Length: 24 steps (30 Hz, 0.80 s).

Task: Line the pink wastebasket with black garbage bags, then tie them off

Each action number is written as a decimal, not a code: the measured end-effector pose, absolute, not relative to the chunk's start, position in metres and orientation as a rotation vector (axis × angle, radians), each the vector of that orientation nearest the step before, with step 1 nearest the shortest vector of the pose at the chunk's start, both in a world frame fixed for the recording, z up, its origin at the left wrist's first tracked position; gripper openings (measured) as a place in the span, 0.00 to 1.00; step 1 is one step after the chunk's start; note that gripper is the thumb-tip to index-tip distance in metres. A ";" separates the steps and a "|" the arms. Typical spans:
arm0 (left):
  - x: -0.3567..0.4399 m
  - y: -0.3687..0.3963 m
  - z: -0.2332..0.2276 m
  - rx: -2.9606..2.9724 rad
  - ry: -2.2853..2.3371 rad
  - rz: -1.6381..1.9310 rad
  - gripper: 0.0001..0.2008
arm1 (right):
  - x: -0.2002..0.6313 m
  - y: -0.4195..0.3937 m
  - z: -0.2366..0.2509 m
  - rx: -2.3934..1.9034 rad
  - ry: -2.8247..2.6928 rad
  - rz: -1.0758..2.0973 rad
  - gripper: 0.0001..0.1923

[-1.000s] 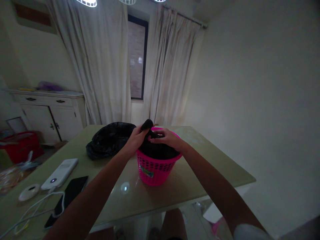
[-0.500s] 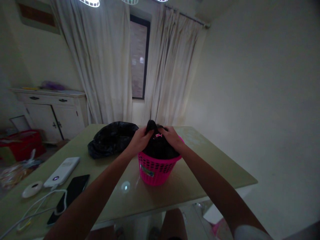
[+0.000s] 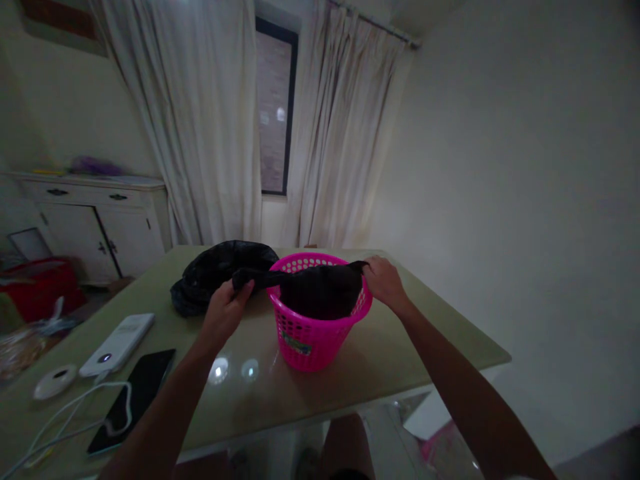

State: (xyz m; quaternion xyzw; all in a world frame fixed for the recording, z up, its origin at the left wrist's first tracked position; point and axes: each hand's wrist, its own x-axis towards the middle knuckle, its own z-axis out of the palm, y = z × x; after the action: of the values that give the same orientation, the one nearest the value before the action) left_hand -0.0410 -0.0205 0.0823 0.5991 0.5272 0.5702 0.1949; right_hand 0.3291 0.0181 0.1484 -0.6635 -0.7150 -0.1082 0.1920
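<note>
A pink perforated basket (image 3: 310, 340) stands near the middle of the glossy table (image 3: 380, 360). A black plastic bag (image 3: 320, 290) sits inside it, its top stretched sideways across the rim. My left hand (image 3: 225, 310) grips the bag's left end, pulled out past the basket's left side. My right hand (image 3: 384, 280) grips the bag's right end at the basket's right rim. A second crumpled black bag (image 3: 217, 270) lies on the table behind my left hand.
On the table's left lie a white power bank (image 3: 118, 345), a dark phone (image 3: 135, 397), a white cable (image 3: 65, 420) and a round white disc (image 3: 53, 381). A white cabinet (image 3: 95, 227) and a red bin (image 3: 43, 287) stand at left. Curtains hang behind.
My hands were together over the basket, holding the bag's bunched top. They have moved apart, left hand leftward and right hand rightward, stretching the bag's top open across the rim.
</note>
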 end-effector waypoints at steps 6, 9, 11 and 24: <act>-0.045 -0.029 0.052 1.412 1.345 1.647 0.36 | 0.336 0.017 0.157 -1.533 -1.977 0.113 0.16; -0.036 -0.033 0.058 1.418 1.133 1.648 0.40 | 0.320 0.014 0.172 -1.164 -2.056 0.464 0.23; -0.036 -0.031 0.058 1.436 1.055 1.608 0.40 | 0.304 0.014 0.175 -1.118 -2.233 0.549 0.37; -0.100 0.022 -0.017 2.024 2.144 0.926 0.38 | 0.323 0.020 0.231 -1.097 -1.585 0.608 0.20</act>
State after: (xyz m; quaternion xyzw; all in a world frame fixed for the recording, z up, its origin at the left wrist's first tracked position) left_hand -0.0998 0.0220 -0.0168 0.6547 0.6936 0.2994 0.0257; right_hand 0.3230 0.0196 0.2314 -0.4598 -0.6643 0.2549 0.5313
